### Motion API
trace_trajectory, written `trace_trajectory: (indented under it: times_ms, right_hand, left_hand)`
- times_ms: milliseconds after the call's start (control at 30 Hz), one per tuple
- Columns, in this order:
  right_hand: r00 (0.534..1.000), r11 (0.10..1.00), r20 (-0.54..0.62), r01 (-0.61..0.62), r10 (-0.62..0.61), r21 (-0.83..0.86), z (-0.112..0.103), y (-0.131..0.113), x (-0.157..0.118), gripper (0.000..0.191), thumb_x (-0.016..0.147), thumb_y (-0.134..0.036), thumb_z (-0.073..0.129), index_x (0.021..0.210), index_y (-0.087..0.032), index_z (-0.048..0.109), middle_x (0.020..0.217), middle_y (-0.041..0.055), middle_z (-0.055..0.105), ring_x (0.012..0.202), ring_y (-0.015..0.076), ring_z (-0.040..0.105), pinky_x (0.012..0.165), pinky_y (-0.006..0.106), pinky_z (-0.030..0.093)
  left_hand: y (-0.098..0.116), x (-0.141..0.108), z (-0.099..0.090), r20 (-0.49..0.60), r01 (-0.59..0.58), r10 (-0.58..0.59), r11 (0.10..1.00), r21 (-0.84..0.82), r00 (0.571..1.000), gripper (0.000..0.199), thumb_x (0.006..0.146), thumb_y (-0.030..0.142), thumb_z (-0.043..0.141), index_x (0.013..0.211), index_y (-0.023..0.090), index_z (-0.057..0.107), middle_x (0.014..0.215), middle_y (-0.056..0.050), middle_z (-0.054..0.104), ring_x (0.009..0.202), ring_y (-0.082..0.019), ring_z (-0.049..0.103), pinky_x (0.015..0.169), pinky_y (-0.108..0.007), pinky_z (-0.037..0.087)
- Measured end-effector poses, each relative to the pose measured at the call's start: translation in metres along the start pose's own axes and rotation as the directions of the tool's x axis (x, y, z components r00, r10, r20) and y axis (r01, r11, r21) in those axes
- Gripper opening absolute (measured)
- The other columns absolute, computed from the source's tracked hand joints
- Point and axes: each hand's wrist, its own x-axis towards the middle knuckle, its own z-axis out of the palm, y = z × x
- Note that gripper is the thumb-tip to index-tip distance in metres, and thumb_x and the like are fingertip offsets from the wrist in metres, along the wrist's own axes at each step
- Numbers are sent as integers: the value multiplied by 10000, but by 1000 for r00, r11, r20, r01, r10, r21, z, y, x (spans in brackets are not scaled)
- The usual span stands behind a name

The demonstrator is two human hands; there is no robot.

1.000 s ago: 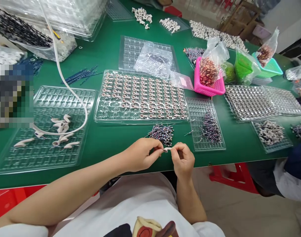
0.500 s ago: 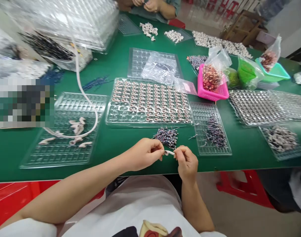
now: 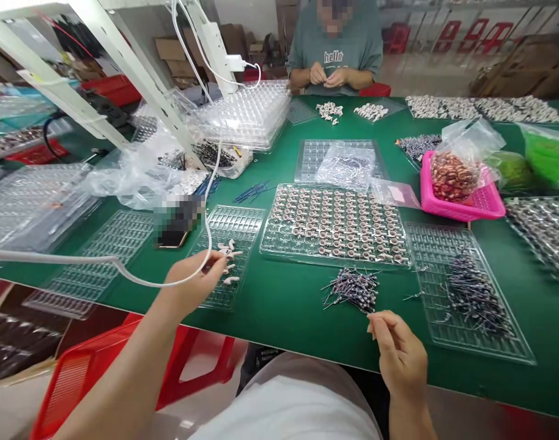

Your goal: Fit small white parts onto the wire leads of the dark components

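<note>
My left hand (image 3: 194,281) reaches over the narrow clear tray (image 3: 243,221) on the left. Its thumb and fingers are pinched together on a small white curved piece (image 3: 235,253), beside several more like it. My right hand (image 3: 401,345) is at the near edge of a pile of thin wire-ended parts (image 3: 353,288). The fingertips there are closed, and what they hold is too small to make out. Beyond the pile lies a large clear blister tray (image 3: 273,244) with rows of pale ring-shaped pieces, some of its left pockets unfilled.
On the right, a clear tray (image 3: 433,330) carries more wire-ended parts, with a pink basket (image 3: 465,211) behind. A white cable (image 3: 208,226) loops over my left wrist. A phone (image 3: 173,235) lies nearby. Across the table sits a co-worker (image 3: 334,61), both hands together.
Both hands were together on one white piece. They have parted: my left hand has gone left to the tray, my right hand to the wire-ended pile. The view has turned left and up.
</note>
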Motion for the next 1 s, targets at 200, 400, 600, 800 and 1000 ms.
trace_trajectory:
  times_ms: [200,400,600,800,1000]
  right_hand:
    - [1000,1000,18,14,-14,-26,-1,1,1,225,935,-385,541,872,-222,684,720,6,643,619,148,601,557,237,483]
    - [999,999,22,39,-39,-34,0,-2,2,227,947,-374,526,868,-218,670,718,-2,634,594,136,583,547,233,474]
    - [997,998,35,67,-67,-13,1,-6,3,224,953,-342,513,863,-205,666,680,-11,607,516,111,540,453,221,411]
    - [993,994,45,105,-106,13,3,-8,4,207,960,-312,504,870,-202,653,676,-15,596,530,108,529,471,218,399]
    - [994,993,29,109,-110,35,5,-9,5,179,949,-274,514,867,-202,656,679,-22,599,574,108,547,516,217,418]
  left_hand:
    - [8,18,11,-159,-206,230,966,153,960,328,919,323,456,1127,169,658,1149,-144,698,1123,-337,597,925,-438,492]
    - [72,66,42,36,-405,404,913,46,914,388,952,355,426,1162,114,646,1152,-180,663,1128,-324,568,937,-463,482]
    - [100,119,60,218,-491,471,870,43,855,277,896,275,485,1010,162,710,1036,-133,693,1039,-301,592,864,-403,481]
    - [104,148,56,421,-556,511,831,-17,750,223,807,222,545,924,210,735,968,-71,713,842,-219,632,721,-291,463]
    - [107,158,53,468,-608,563,791,-66,681,172,771,283,576,827,201,716,929,-55,656,833,-199,600,754,-274,454]
